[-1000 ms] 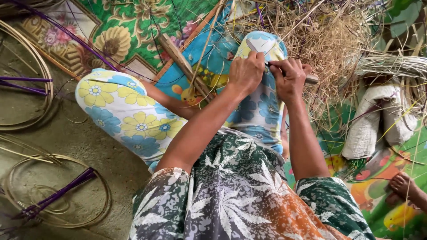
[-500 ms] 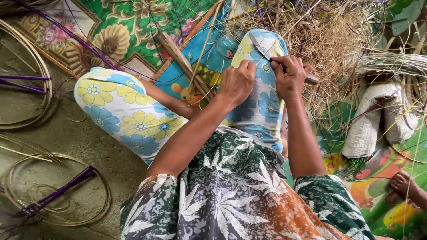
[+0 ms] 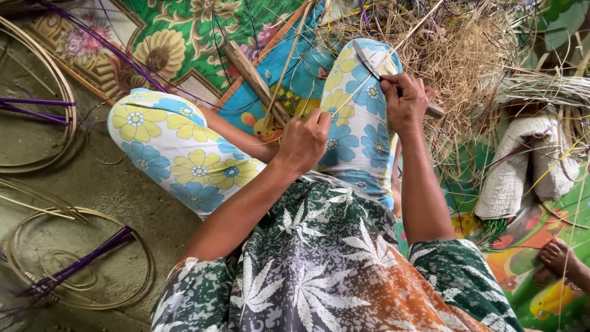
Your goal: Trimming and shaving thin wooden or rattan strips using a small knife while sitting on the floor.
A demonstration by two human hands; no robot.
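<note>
Gripping a knife with a wooden handle and narrow grey blade (image 3: 369,64), the right hand (image 3: 405,101) is closed around the handle above the raised knee, with the blade pointing up and to the left. The left hand (image 3: 304,138) sits lower and nearer the body, fingers pinched shut on a thin pale cane strip (image 3: 353,92) that runs diagonally up to the blade, where strip and edge meet. The two hands are apart, one at each end of this short stretch of strip. Both rest over the person's legs, which are clothed in white trousers with yellow and blue flowers (image 3: 184,154).

Just left of the left hand, a short brown wooden stick (image 3: 255,80) lies on a green and blue patterned mat (image 3: 184,37). Behind the knee is a loose heap of dry straw-coloured shavings (image 3: 467,55). On the bare floor at the left lie coiled hoops of pale cane (image 3: 37,141) with purple dyed strips (image 3: 80,261) across them. To the right is a rolled whitish cloth bundle (image 3: 516,166), and another person's bare foot (image 3: 562,258) shows at the lower right corner.
</note>
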